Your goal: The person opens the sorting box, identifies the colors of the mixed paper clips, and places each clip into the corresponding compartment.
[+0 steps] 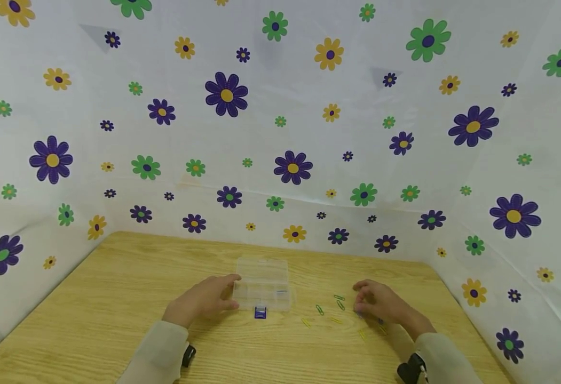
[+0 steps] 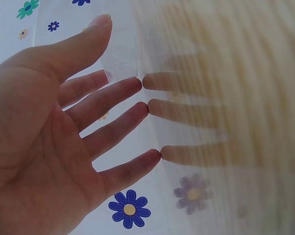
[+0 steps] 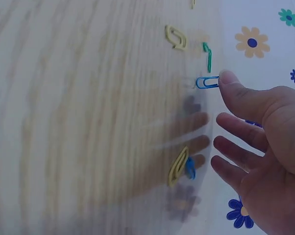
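Note:
My left hand [image 1: 204, 300] lies along the left side of a clear plastic compartment box [image 1: 261, 272], its fingers spread and fairly straight. In the left wrist view, the fingertips [image 2: 141, 108] of this hand meet their own reflections on the tabletop. A small bluish item [image 1: 282, 293] shows in the box's front right part. At the right, my right hand [image 1: 381, 303] pinches a blue paper clip [image 3: 207, 82] at the thumb tip, low over the table; the index finger is hidden behind the thumb. Its other fingers reach down loosely near a yellow paper clip [image 3: 178, 166] and another blue clip [image 3: 190, 168].
Green paper clips [image 1: 319, 310] and yellow paper clips [image 1: 336, 320] lie scattered between box and right hand. A dark blue piece [image 1: 260, 312] sits at the box's front edge. White flowered cloth [image 1: 261, 138] hangs around the back and sides of the wooden table [image 1: 93, 320].

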Action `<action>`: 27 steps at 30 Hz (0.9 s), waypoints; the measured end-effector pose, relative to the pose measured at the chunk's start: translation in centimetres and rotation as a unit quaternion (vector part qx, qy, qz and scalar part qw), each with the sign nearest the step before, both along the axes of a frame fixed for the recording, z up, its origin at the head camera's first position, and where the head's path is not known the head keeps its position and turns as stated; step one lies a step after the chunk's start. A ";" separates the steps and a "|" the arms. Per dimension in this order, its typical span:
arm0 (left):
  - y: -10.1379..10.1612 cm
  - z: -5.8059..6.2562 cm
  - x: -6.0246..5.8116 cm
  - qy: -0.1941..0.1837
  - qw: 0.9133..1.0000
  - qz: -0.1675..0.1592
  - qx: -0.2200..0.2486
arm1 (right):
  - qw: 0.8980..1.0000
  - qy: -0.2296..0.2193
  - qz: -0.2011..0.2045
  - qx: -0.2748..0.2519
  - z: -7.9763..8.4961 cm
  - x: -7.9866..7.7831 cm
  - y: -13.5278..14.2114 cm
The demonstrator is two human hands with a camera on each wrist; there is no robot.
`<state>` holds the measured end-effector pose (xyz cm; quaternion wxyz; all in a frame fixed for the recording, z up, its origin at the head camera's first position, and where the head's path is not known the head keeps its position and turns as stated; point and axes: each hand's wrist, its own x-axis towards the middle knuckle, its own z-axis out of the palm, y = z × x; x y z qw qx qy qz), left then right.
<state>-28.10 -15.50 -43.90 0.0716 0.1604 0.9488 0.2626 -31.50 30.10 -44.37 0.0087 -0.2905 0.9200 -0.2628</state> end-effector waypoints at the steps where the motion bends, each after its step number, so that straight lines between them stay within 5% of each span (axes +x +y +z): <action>1: 0.0 0.0 0.0 0.000 1.000 0.000 0.001 | 1.000 0.016 0.010 0.002 0.0 0.0 -0.1; 7: -0.4 -0.3 0.1 -0.001 1.000 0.000 0.000 | 0.993 0.096 0.062 -0.006 0.1 -0.4 -1.6; 27: 0.0 -0.5 -0.2 0.004 1.000 -0.009 0.006 | 0.993 0.090 0.066 -0.036 1.7 -1.4 -6.6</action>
